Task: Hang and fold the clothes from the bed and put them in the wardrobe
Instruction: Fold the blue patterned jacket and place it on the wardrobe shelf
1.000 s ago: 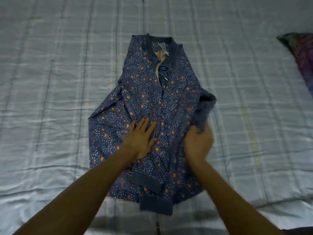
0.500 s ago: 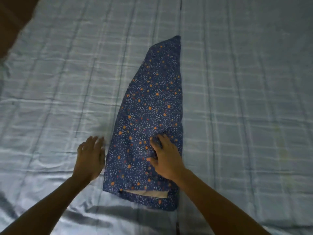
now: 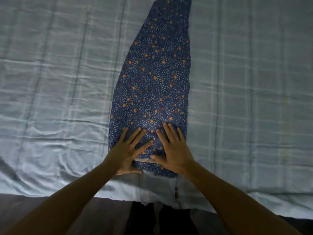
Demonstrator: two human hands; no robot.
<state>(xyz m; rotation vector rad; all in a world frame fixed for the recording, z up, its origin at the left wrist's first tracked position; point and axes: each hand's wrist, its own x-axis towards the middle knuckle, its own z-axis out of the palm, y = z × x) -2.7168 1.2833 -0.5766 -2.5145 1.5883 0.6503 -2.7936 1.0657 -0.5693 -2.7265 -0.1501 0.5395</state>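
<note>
A bed [image 3: 254, 116] fills nearly the whole view, covered by a pale blue-grey sheet [image 3: 55, 78] printed with a wide check of lighter bands and thin dark lines. The sheet is creased, with long wrinkles running across it on the left and a smoother stretch on the right. Its near edge hangs over the side of the bed in soft folds. Below that edge, at the near left, lies a dark brownish floor [image 3: 33, 211]. The light is dim and bluish, and it fades toward the corners.
</note>
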